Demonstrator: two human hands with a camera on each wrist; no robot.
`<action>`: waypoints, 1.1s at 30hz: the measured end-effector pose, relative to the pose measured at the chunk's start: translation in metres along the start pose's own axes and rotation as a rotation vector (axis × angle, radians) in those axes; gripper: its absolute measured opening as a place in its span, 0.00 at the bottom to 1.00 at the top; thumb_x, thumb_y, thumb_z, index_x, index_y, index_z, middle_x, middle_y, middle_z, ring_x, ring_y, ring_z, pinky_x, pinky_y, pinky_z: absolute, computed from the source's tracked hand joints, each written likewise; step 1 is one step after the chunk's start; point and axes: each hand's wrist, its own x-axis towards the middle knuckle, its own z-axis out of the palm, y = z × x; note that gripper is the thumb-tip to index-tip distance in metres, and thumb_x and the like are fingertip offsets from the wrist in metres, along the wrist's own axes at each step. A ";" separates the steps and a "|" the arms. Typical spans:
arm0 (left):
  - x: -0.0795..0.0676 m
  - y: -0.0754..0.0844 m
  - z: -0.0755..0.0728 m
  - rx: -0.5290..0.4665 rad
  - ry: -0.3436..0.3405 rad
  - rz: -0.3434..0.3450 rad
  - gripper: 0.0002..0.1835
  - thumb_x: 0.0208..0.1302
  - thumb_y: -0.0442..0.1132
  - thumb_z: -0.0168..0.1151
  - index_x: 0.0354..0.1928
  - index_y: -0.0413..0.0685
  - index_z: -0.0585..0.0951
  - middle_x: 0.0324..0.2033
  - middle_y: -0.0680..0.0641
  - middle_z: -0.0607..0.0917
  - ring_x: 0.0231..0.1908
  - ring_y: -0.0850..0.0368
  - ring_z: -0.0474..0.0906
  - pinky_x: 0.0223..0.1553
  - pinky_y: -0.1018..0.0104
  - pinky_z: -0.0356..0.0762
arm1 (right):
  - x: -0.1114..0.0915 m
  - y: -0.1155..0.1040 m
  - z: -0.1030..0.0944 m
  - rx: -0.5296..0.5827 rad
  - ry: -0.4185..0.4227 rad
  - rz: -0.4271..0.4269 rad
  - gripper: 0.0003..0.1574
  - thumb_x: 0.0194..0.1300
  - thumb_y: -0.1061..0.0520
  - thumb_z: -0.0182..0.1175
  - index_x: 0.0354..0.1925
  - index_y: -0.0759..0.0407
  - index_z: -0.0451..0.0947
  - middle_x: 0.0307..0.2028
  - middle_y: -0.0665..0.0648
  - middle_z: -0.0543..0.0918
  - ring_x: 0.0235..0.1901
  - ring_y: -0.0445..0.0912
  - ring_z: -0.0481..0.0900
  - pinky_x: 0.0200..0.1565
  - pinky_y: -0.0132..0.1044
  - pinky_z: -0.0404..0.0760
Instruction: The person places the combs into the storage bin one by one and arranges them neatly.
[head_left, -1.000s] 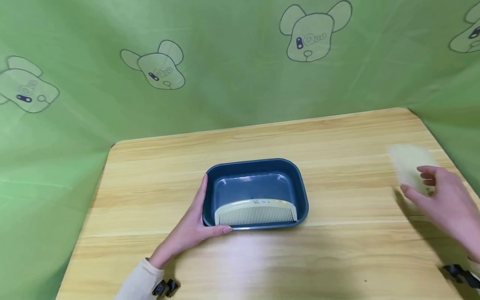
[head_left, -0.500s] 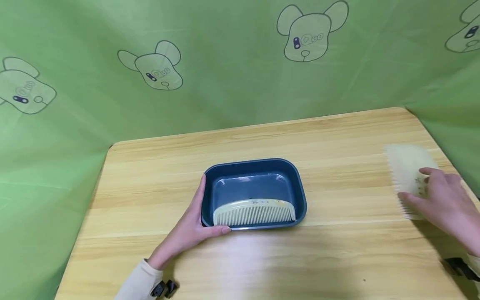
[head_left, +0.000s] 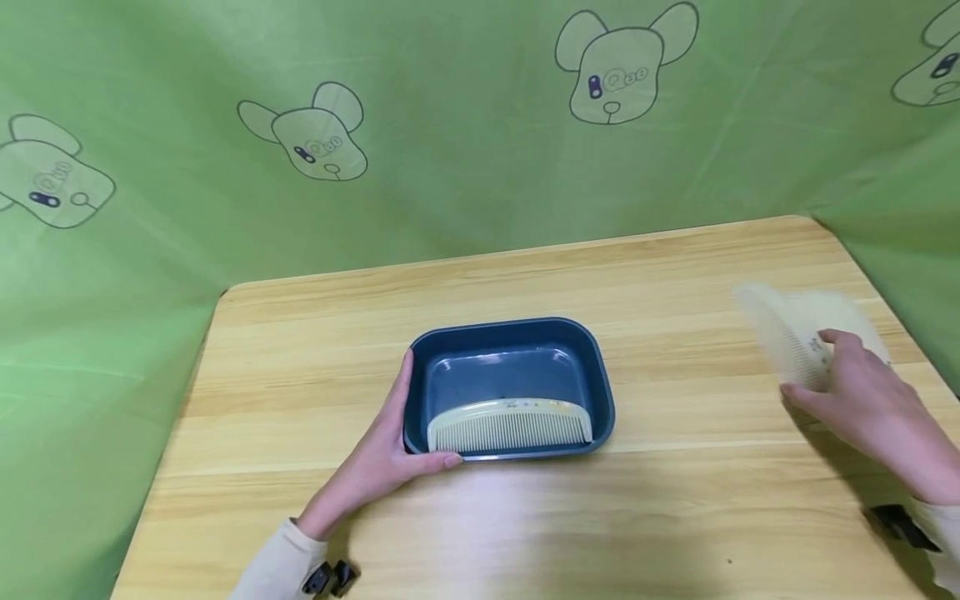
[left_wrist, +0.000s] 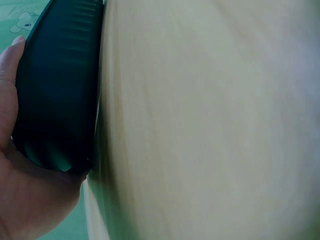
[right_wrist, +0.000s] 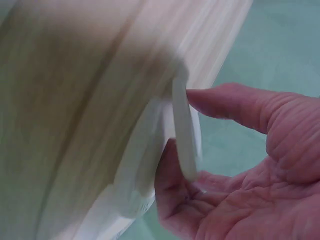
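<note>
My left hand [head_left: 378,462] grips the left near corner of a dark blue plastic box [head_left: 502,333], thumb along the near rim and fingers against the left wall. Inside the box, a pale comb [head_left: 510,427] leans on the near wall, teeth down. To the right, my right hand [head_left: 862,400] pinches another pale comb [head_left: 783,333], blurred and tilted above the table. The right wrist view shows this held comb [right_wrist: 183,130] edge-on between thumb and fingers. Beneath it lies a further pale comb [right_wrist: 137,160], partly hidden by the hand in the head view.
The box stands mid-table on the wood-grain tabletop [head_left: 525,533]. A green cloth [head_left: 465,167] with printed animal heads hangs behind the table and at both sides. Below the held comb, another pale edge [right_wrist: 97,215] shows in the right wrist view.
My right hand has closed on a comb, lifted it and shifted slightly left, exposing a pale comb beneath. The left hand, box and comb inside stay in place.
</note>
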 end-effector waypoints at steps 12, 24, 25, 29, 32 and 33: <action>0.000 0.000 0.001 -0.003 -0.002 0.005 0.78 0.56 0.50 0.88 0.88 0.78 0.31 0.87 0.57 0.36 0.85 0.50 0.36 0.79 0.32 0.43 | -0.007 -0.018 0.006 0.150 0.142 -0.207 0.38 0.80 0.69 0.57 0.78 0.80 0.53 0.44 0.79 0.75 0.31 0.47 0.76 0.25 0.36 0.69; 0.000 0.001 0.000 -0.005 0.000 -0.001 0.78 0.56 0.50 0.88 0.88 0.78 0.31 0.87 0.59 0.37 0.85 0.51 0.37 0.79 0.33 0.43 | -0.004 -0.054 0.020 0.573 0.127 -0.345 0.38 0.78 0.73 0.60 0.79 0.55 0.67 0.42 0.48 0.82 0.33 0.38 0.79 0.27 0.29 0.77; 0.000 0.000 0.000 -0.007 0.001 -0.001 0.78 0.56 0.50 0.88 0.88 0.78 0.31 0.87 0.59 0.37 0.85 0.51 0.37 0.79 0.33 0.43 | -0.004 -0.058 0.021 0.579 0.120 -0.352 0.38 0.78 0.73 0.61 0.79 0.55 0.68 0.42 0.49 0.82 0.33 0.39 0.78 0.26 0.30 0.76; 0.000 0.000 0.000 -0.009 0.003 0.002 0.78 0.56 0.50 0.88 0.88 0.78 0.31 0.87 0.59 0.36 0.85 0.52 0.36 0.80 0.34 0.42 | -0.004 -0.074 0.025 0.584 0.088 -0.383 0.38 0.77 0.73 0.62 0.80 0.59 0.67 0.40 0.54 0.80 0.30 0.42 0.76 0.25 0.33 0.74; 0.001 0.000 0.000 -0.007 0.001 0.004 0.78 0.56 0.50 0.88 0.88 0.78 0.31 0.87 0.59 0.36 0.85 0.52 0.36 0.80 0.34 0.42 | -0.004 -0.087 0.028 0.610 0.063 -0.419 0.38 0.76 0.73 0.62 0.79 0.61 0.68 0.40 0.56 0.80 0.30 0.43 0.75 0.25 0.35 0.74; 0.001 0.000 0.000 -0.008 0.001 0.004 0.78 0.56 0.50 0.88 0.88 0.78 0.31 0.87 0.59 0.36 0.85 0.52 0.36 0.80 0.34 0.42 | -0.004 -0.092 0.030 0.619 0.057 -0.432 0.37 0.76 0.74 0.62 0.78 0.62 0.69 0.40 0.56 0.80 0.29 0.43 0.75 0.24 0.35 0.74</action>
